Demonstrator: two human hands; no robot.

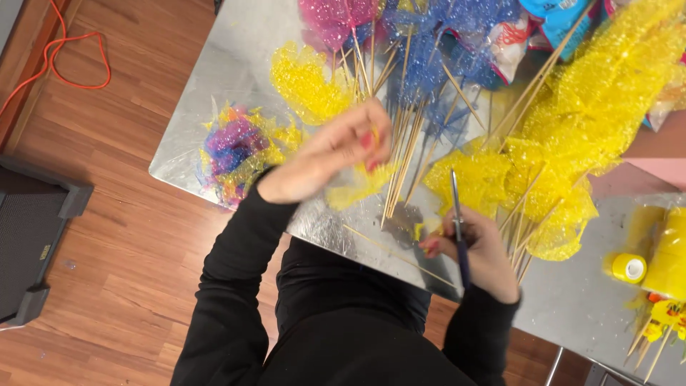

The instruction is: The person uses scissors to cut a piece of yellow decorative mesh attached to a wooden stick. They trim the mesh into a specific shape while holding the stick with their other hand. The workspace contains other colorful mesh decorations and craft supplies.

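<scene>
Many yellow mesh pieces (572, 121) on wooden sticks (400, 157) cover the metal table (214, 78), left hand (325, 157) blurred above them, fingers curled, grasp unclear, right hand (479, 250) closed around blue-handled scissors (457, 221).

Far right of the counter (236, 64): blue plastic packet (561, 18); beside it, white-and-red packet (511, 43)

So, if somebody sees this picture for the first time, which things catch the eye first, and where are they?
First comes the big heap of yellow mesh pieces on wooden sticks, on the right of the shiny metal table, with pink and blue ones behind it. In the middle, the left hand is raised over a bundle of sticks, and the right hand holds a pair of scissors near the table's front edge.
</scene>
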